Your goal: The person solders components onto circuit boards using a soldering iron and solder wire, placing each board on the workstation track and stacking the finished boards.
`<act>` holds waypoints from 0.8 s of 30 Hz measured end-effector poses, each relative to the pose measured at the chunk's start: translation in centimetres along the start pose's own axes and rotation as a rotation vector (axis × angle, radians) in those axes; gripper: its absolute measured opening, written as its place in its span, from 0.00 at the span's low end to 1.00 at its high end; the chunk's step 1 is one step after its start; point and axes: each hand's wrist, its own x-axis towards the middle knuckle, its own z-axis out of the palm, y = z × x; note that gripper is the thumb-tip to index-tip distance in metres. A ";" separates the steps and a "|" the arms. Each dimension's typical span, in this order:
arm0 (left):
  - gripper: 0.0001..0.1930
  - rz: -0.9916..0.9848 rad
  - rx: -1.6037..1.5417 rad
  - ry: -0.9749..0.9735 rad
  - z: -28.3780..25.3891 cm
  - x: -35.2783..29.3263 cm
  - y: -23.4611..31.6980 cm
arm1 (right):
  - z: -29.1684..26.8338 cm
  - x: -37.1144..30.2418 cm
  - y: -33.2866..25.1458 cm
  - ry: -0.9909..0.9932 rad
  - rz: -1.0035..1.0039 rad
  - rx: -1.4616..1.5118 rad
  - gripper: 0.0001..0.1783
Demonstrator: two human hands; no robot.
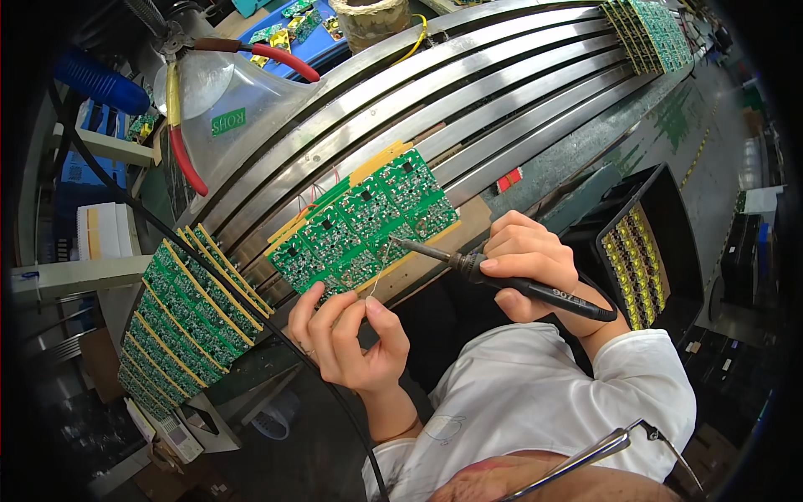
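A green circuit board panel (330,243) with yellowish edge strips lies across the metal rails in front of me. My right hand (531,255) grips the black handle of a soldering iron (548,293). Its tip reaches the lower middle of the panel, among small components. Between the thumb and fingers of my left hand (351,339) is a thin solder wire (377,280), slanting up to the panel near the iron's tip. The left fingertips are close to the panel's near edge; whether they touch it I cannot tell.
Upright circuit boards (180,314) stand in a row at the left; more boards (661,38) sit at the rails' far right end. Red-handled pliers (288,63) lie at upper left. A black bin (690,280) holds yellow-topped parts. A dark cable (339,393) passes beside my left arm.
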 end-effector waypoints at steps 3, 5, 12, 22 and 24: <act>0.05 0.000 0.017 -0.010 0.1 0.2 0.2 | -0.1 0.1 0.0 -0.009 -0.003 -0.003 0.12; 0.05 0.000 0.035 -0.019 0.2 0.2 0.2 | -0.2 0.1 0.1 -0.018 -0.006 -0.005 0.12; 0.06 -0.010 0.002 0.004 0.3 0.3 0.1 | -0.6 0.1 0.1 -0.004 -0.007 -0.010 0.13; 0.07 -0.001 -0.032 0.038 0.3 0.2 -0.3 | -3.4 5.4 4.4 0.311 0.090 -0.059 0.18; 0.06 -0.007 -0.023 0.037 0.2 0.0 -0.3 | -3.2 8.4 6.4 0.333 0.193 -0.065 0.17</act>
